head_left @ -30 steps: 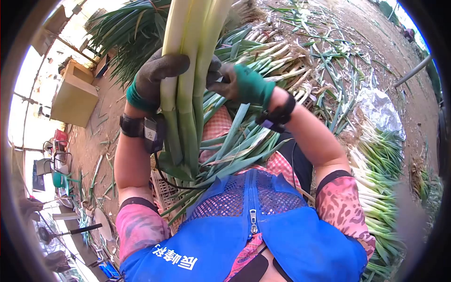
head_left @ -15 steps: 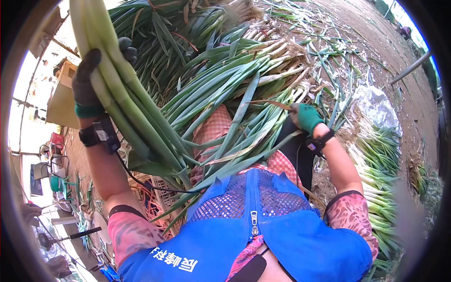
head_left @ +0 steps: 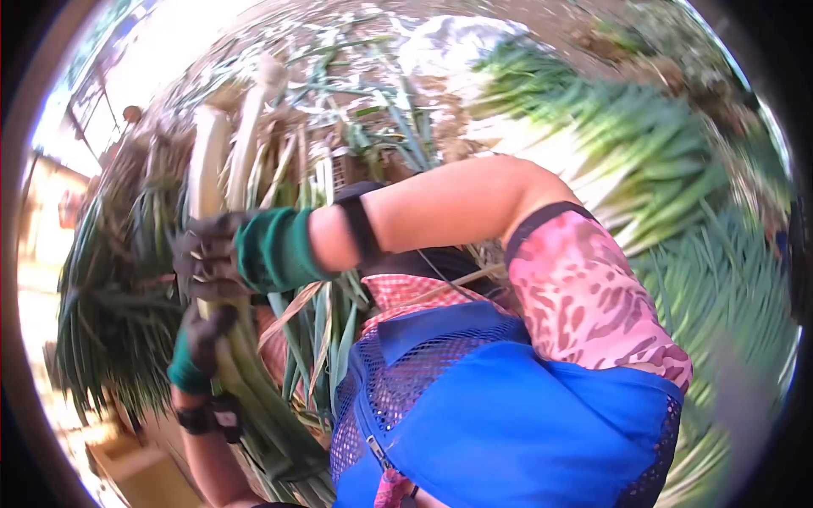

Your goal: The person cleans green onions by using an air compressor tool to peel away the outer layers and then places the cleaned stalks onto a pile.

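Both gloved hands grip the held leeks

The held leeks stand tilted in front of the person, at the left of the view, with pale stalk ends up and green leaves running down beside the blue vest. The right hand reaches across from the right, its fingers curled over the stalks. Just below it, the left hand is clenched around the same leeks. Both wear dark gloves with green cuffs.

Near the hands, on the outer side, hangs a dense pile of green leeks. Between the held leeks and the vest lie loose leaves and a red-and-white checked cloth. Beyond, cut scraps litter the ground near a silvery sheet. A row of leeks spreads at the upper right, and a tan box sits at the lower left.
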Demonstrator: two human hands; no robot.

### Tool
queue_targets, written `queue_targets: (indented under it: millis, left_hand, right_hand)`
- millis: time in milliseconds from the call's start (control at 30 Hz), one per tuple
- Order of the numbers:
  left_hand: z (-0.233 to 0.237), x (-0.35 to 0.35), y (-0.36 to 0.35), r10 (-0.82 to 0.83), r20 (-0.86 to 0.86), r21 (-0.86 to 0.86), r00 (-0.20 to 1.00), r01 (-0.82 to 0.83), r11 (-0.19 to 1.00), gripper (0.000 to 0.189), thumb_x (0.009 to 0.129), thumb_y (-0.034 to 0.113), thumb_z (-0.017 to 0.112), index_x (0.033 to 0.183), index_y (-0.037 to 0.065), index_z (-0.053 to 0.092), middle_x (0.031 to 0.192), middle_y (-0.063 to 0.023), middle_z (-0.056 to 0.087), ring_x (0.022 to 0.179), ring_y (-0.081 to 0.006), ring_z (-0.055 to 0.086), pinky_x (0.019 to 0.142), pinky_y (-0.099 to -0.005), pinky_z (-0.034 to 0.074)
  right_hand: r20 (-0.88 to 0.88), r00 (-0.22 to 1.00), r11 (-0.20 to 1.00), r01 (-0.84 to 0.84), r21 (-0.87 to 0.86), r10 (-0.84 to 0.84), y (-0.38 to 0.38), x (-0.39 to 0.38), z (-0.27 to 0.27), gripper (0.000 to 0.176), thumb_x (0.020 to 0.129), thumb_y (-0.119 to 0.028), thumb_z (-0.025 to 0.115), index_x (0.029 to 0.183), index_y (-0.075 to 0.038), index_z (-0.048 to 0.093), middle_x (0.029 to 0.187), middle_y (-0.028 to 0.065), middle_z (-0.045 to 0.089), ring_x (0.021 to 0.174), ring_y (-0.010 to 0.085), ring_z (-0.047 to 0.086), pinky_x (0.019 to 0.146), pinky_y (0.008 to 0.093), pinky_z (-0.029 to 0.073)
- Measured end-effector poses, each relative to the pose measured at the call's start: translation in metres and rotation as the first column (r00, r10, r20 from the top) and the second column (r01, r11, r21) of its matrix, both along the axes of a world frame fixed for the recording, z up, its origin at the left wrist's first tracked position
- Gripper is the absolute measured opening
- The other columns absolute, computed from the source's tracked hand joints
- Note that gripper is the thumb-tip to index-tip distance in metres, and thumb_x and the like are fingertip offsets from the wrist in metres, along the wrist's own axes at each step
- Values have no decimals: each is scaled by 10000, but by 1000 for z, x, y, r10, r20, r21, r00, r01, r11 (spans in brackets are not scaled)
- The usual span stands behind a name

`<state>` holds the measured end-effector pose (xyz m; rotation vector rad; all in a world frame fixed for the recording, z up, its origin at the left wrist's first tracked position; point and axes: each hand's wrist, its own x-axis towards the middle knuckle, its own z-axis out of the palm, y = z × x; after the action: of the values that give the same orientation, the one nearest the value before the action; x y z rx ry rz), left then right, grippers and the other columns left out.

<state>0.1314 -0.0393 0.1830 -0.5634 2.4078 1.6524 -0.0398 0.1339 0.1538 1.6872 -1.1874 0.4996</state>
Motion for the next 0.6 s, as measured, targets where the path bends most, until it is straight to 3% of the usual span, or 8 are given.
queue_targets:
  millis: [100,167,367,433,467,500,567,600]
  left_hand:
    - [0,-14,79,-187,186,416,965,95,904,472,755,174,642,1191,9,572,986,-54,634,867,-167,608,774,-319,513]
    - [-13,-18,91,-262,286,307,922,171,936,546,758,205,680,1248,7,546,1032,-62,626,907,-174,606,805,-320,511]
    - [22,-45,118,-394,276,197,877,349,916,587,837,172,689,1361,19,474,1163,-49,605,1028,-148,570,914,-322,467]
    - [49,-48,115,-427,128,193,895,400,896,645,843,105,671,1430,11,421,1290,-82,570,1164,-173,540,1017,-329,415]
    - [69,-42,119,-333,-25,5,943,333,943,654,840,27,644,1448,8,402,1309,-94,569,1215,-190,529,1058,-338,390]
    - [83,-45,111,-331,-85,-190,940,311,931,674,834,-17,634,1459,-3,384,1357,-118,545,1285,-214,494,1088,-357,375]
    - [117,-41,105,-278,-353,-250,893,196,948,638,871,18,610,1463,-15,373,1429,-153,484,1343,-255,451,1120,-375,354]
    - [135,-36,105,-314,-431,-263,846,215,941,625,880,19,599,1463,-14,374,1422,-154,489,1332,-256,461,1117,-371,357]
  right_hand:
    - [117,993,968,-17,249,-12,43,0,-34,359,844,-254,533,1181,-135,569,994,47,642,941,255,636,880,446,466]
    - [106,992,962,39,269,-70,65,3,-54,326,822,-273,558,1127,-158,567,764,-56,583,684,172,599,636,352,430]
    - [33,969,947,233,220,-246,110,-13,-37,268,807,-266,570,1038,-131,553,743,-34,569,675,173,587,598,346,426]
    - [69,936,926,327,189,-345,132,-32,-22,182,819,-270,567,957,-152,553,726,-38,569,663,176,598,598,345,447]
    - [134,859,810,399,430,-495,146,-41,-6,134,832,-251,574,935,-168,553,699,-43,567,643,179,614,559,346,454]
    - [196,862,850,378,367,-468,168,-62,-2,112,843,-235,580,939,-187,547,675,-38,560,626,182,622,505,346,446]
    - [-37,603,538,736,410,-797,221,-83,22,146,870,-248,561,1005,-195,551,703,-27,568,625,184,623,512,346,481]
    - [31,589,567,762,312,-808,254,-105,17,183,877,-261,558,1045,-188,558,734,-21,585,641,185,629,530,341,500]
